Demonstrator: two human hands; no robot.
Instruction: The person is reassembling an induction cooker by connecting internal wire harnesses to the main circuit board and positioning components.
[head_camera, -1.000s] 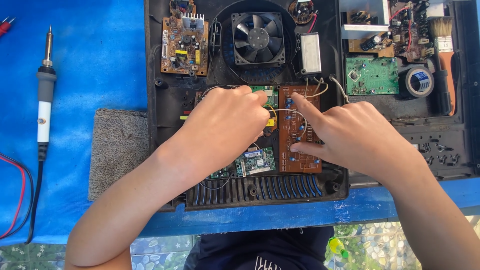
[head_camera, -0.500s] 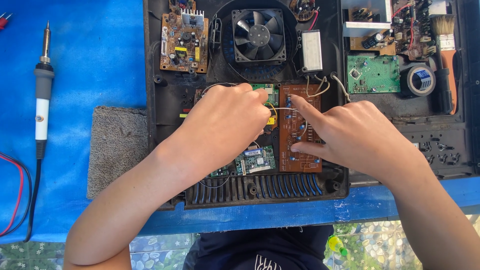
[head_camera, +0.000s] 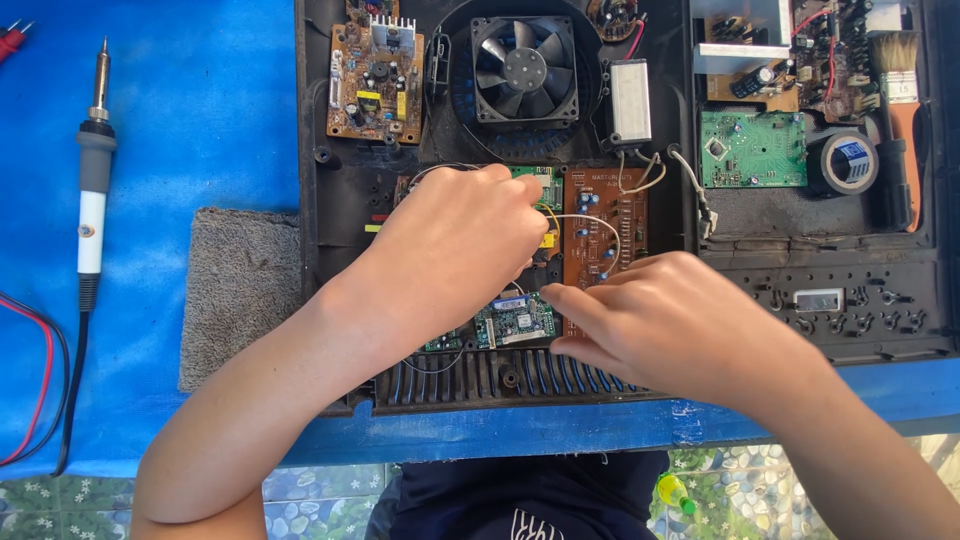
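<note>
Open black casing (head_camera: 340, 190) on the blue tabletop (head_camera: 200, 120) — landmark is its cooling fan (head_camera: 523, 70). Left hand (head_camera: 450, 250) below the fan, fingers curled together over a small green board (head_camera: 548, 187); whether they pinch anything, cannot tell. Right hand (head_camera: 680, 325) below-right of the fan, fingertips drawn together on the lower edge of the brown circuit board (head_camera: 605, 225). Soldering iron (head_camera: 92, 200) far left of the fan — untouched.

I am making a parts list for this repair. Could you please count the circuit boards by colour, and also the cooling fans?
Brown circuit boards: 3 (upper left, centre, top right)
Green circuit boards: 3 (right, small one near the right hand at, one partly under the left hand at)
Cooling fans: 1
Total: 7
</note>
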